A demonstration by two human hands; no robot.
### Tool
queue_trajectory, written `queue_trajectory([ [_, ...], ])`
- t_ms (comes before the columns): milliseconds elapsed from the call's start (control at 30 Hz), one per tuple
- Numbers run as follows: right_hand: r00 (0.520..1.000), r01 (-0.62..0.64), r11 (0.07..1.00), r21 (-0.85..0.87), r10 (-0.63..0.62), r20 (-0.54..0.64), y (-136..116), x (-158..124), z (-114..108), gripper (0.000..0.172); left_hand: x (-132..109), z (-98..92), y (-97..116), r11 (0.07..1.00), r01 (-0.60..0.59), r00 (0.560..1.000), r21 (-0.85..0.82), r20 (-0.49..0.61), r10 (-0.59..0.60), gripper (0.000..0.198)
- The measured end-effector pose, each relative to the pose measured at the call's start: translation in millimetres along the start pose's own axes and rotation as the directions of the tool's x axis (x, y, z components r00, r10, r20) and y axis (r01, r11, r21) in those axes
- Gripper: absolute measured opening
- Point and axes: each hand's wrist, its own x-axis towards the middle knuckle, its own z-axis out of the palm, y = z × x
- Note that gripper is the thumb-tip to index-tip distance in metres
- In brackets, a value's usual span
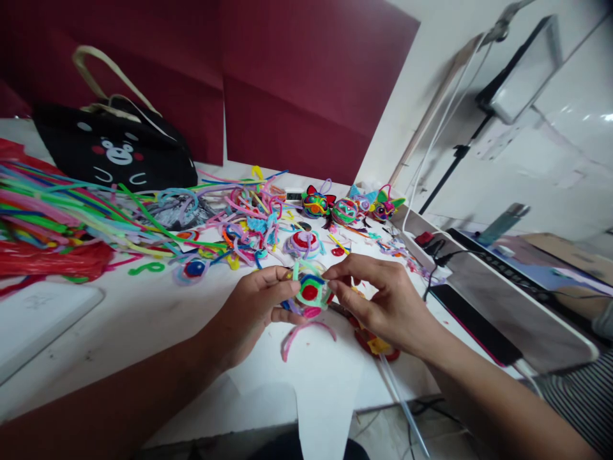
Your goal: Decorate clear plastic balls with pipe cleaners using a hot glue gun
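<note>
Between my two hands, above the white table, is a small round craft ball (311, 291) covered in pipe cleaners, with a red centre ringed by green and blue. My left hand (261, 294) grips its left side, thumb on the front. At its right edge, the thumb and index finger of my right hand (378, 291) pinch together; whether a pipe cleaner end is between them I cannot make out. Just below lies a curved pink pipe cleaner (306, 332) on the table. Orange-handled scissors (376, 342) lie partly hidden under my right hand.
Loose pipe cleaners (57, 211) heap at the left, near a black bag (115, 150). Finished-looking ball figures (316, 203) stand at the back. A white box (48, 319) sits front left. On the right are a phone (474, 322) with a cable and a grey raised board (507, 294).
</note>
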Motion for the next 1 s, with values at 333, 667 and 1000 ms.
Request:
queue_trajectory([
  [333,0.98,0.196,0.976,-0.09,-0.197,0.003,3.5,-3.8,10.8,0.019,-0.1,-0.9,-1.7,1.0,-0.01,1.0,-0.014,-0.017,0.01,0.021],
  [667,0.973,0.229,0.952,-0.205,-0.229,0.025,3.5,-5.6,14.5,0.018,0.0,-2.7,-3.1,0.995,-0.032,0.997,-0.093,0.071,0.039,0.016],
  [1000,0.974,0.225,0.946,-0.236,-0.224,0.028,1.7,-4.6,14.5,0.019,1.4,-4.1,-3.8,0.992,-0.025,0.997,-0.124,0.065,0.033,0.014],
])
